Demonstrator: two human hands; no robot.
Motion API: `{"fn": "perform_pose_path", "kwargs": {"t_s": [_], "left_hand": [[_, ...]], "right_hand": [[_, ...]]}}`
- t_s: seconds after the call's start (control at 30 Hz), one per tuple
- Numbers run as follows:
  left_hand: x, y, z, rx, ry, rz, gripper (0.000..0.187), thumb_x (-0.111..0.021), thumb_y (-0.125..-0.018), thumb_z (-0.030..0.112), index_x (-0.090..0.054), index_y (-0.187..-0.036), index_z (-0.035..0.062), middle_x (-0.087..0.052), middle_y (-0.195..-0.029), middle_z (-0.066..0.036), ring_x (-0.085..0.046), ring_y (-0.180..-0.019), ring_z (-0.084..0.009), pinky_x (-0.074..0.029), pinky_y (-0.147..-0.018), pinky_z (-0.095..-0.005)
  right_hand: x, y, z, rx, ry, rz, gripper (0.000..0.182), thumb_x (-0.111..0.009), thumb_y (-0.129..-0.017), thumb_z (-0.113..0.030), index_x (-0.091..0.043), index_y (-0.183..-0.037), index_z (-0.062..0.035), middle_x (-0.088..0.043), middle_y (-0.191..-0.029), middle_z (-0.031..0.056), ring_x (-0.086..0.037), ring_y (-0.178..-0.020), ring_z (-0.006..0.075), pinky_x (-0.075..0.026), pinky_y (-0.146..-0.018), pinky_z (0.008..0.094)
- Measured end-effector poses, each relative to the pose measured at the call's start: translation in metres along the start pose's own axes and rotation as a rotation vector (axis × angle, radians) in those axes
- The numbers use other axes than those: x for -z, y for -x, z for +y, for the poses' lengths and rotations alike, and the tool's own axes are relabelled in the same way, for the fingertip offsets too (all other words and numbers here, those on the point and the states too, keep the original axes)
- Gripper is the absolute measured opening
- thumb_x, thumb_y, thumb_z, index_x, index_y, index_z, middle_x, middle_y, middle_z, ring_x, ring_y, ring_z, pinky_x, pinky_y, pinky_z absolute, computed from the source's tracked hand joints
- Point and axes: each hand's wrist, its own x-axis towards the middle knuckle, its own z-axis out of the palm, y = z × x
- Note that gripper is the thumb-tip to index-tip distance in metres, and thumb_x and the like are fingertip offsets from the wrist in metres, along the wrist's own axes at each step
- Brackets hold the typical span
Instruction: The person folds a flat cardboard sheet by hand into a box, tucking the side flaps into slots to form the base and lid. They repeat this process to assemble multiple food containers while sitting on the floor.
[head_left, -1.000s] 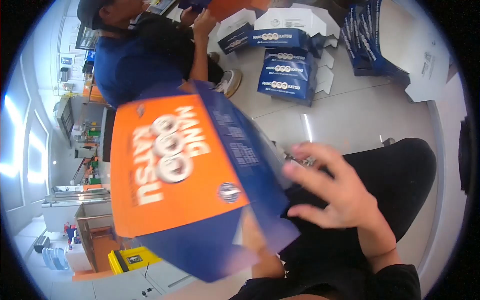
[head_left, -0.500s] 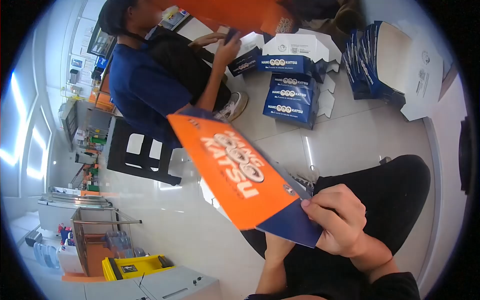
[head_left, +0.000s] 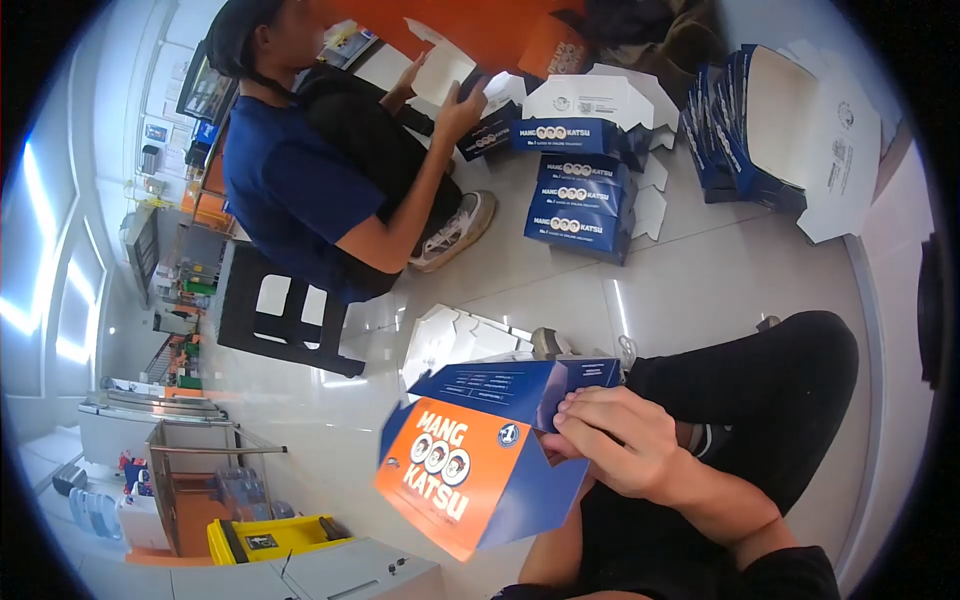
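A partly folded orange and navy food box [head_left: 455, 495] printed "MANG KATSU" is held over my lap, its orange face tilted up and its navy side panel on top. My right hand [head_left: 620, 440] is closed on the box's right end, fingers bent over the navy flap. Below the box my left forearm [head_left: 550, 562] comes up, but the box hides that hand and its fingers. Several flat white cartons [head_left: 450, 340] lie on the floor just beyond the box.
Assembled navy boxes [head_left: 575, 215] are stacked on the tiled floor ahead. More nested boxes [head_left: 735, 140] lean at the right by the wall. A seated co-worker [head_left: 300, 180] at the left holds a carton. A black stool [head_left: 285, 315] stands near them.
The box has turned and moved down and slightly left, from a flat slanted sheet to an opened-out shape. The co-worker has raised a pale carton between their hands.
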Motion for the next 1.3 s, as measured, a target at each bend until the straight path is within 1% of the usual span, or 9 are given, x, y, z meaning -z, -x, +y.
{"fn": "perform_pose_path", "kwargs": {"t_s": [0.47,0.67,0.73,0.8,0.87,0.97,1.07,1.17,1.3], "left_hand": [[0.011,0.007,0.005,0.04,0.117,0.106,0.028,-0.068,-0.087,0.011,-0.065,-0.113,0.0005,-0.07,-0.105,-0.013,-0.07,-0.091,-0.0242,-0.055,-0.083,-0.0298],[0.021,0.002,0.026,0.186,0.626,0.058,0.035,-0.071,-0.087,0.012,-0.062,-0.117,-0.0021,-0.068,-0.111,-0.014,-0.068,-0.097,-0.0207,-0.055,-0.089,-0.0295],[0.014,0.002,0.029,0.002,-0.121,0.093,0.043,-0.075,-0.085,0.012,-0.059,-0.122,-0.0026,-0.068,-0.113,-0.015,-0.068,-0.098,-0.0222,-0.055,-0.089,-0.0317],[0.015,0.005,0.025,0.057,-0.057,0.095,0.048,-0.072,-0.085,0.012,-0.053,-0.127,-0.0009,-0.061,-0.123,-0.015,-0.062,-0.109,-0.0215,-0.05,-0.095,-0.0356],[0.02,0.003,0.019,0.11,0.004,0.096,0.053,-0.068,-0.085,0.012,-0.047,-0.133,0.0007,-0.054,-0.133,-0.016,-0.055,-0.12,-0.0209,-0.045,-0.101,-0.0394],[0.034,-0.01,0.027,-0.118,0.454,-0.313,0.052,-0.054,-0.091,0.003,-0.041,-0.141,-0.001,-0.055,-0.133,-0.016,-0.055,-0.12,-0.023,-0.045,-0.102,-0.0371],[0.042,0.003,0.024,0.088,0.043,-0.03,0.048,-0.054,-0.094,0.006,-0.042,-0.14,-0.0037,-0.054,-0.134,-0.016,-0.055,-0.12,-0.0249,-0.043,-0.103,-0.04],[0.059,0.014,0.023,0.004,-0.061,-0.184,0.043,-0.054,-0.096,0.007,-0.046,-0.136,-0.0051,-0.054,-0.134,-0.016,-0.055,-0.119,-0.0252,-0.043,-0.103,-0.0392],[0.061,0.023,0.029,-0.053,-0.022,-0.273,0.044,-0.054,-0.095,0.009,-0.046,-0.136,-0.0064,-0.053,-0.134,-0.017,-0.052,-0.122,-0.0258,-0.041,-0.103,-0.0397]], "right_hand": [[-0.017,0.017,0.013,-0.029,0.083,-0.033,0.025,-0.078,-0.068,-0.012,-0.068,-0.089,-0.0011,-0.068,-0.093,0.0101,-0.068,-0.09,0.0252,-0.056,-0.072,0.0336],[-0.014,0.014,0.018,-0.023,0.062,-0.02,0.026,-0.083,-0.062,-0.012,-0.071,-0.083,-0.0034,-0.069,-0.09,0.0073,-0.062,-0.079,0.0227,-0.051,-0.063,0.0306],[-0.01,0.014,0.019,-0.041,0.099,-0.051,0.025,-0.083,-0.062,-0.013,-0.071,-0.083,-0.0054,-0.068,-0.09,0.0057,-0.06,-0.079,0.0217,-0.047,-0.063,0.0306],[-0.006,0.012,0.02,-0.056,0.135,-0.078,0.024,-0.083,-0.062,-0.014,-0.072,-0.082,-0.0074,-0.068,-0.091,0.0041,-0.059,-0.079,0.0207,-0.044,-0.063,0.0306],[-0.002,0.008,0.022,-0.11,0.12,-0.118,0.024,-0.084,-0.062,-0.015,-0.073,-0.083,-0.0105,-0.067,-0.091,0.0008,-0.057,-0.082,0.0204,-0.042,-0.065,0.0319],[0.011,-0.003,0.023,-0.189,0.074,-0.205,0.024,-0.084,-0.064,-0.014,-0.073,-0.085,-0.0108,-0.065,-0.09,-0.001,-0.057,-0.085,0.0206,-0.044,-0.069,0.0326],[0.022,0.002,0.04,-0.24,-0.048,-0.331,0.028,-0.083,-0.066,-0.011,-0.074,-0.093,-0.0091,-0.064,-0.093,0.0017,-0.058,-0.086,0.0225,-0.048,-0.076,0.0337],[0.031,-0.008,0.046,-0.315,-0.269,-0.254,0.043,-0.08,-0.074,-0.013,-0.068,-0.114,-0.0041,-0.065,-0.11,0.012,-0.059,-0.103,0.0297,-0.048,-0.09,0.0382],[0.03,-0.003,0.053,-0.252,-0.414,-0.394,0.043,-0.076,-0.079,-0.02,-0.065,-0.117,-0.0023,-0.063,-0.122,0.0136,-0.056,-0.11,0.032,-0.044,-0.098,0.0423]]}}
